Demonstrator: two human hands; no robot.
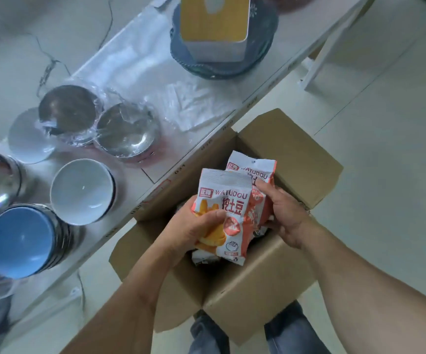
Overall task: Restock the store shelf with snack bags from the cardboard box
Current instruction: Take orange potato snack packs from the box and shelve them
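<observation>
**Beside the white shelf, two snack bags held over the open box**

Along the left side runs the long white shelf [207,80], and it carries the kitchen goods. At its far end a dark blue basket [258,60] holds a box with a yellow top [214,16]. Nearer stand two steel bowls wrapped in clear plastic [99,121], then a white bowl [83,191] and a stack with a blue bowl [20,241] on top.

Just beside the shelf edge, on the pale floor, stands the cardboard box [245,290] with its flaps open. More bags lie inside it, mostly hidden.

Above the opening the person holds two orange and white snack bags. The left hand [194,231] grips the front snack bag [222,215], thumb across its face and fingers curled behind. The right hand [283,213] grips the second snack bag [255,169], which lies partly behind the first one, and the fingers are closed on its lower part. Both bags touch each other.
</observation>
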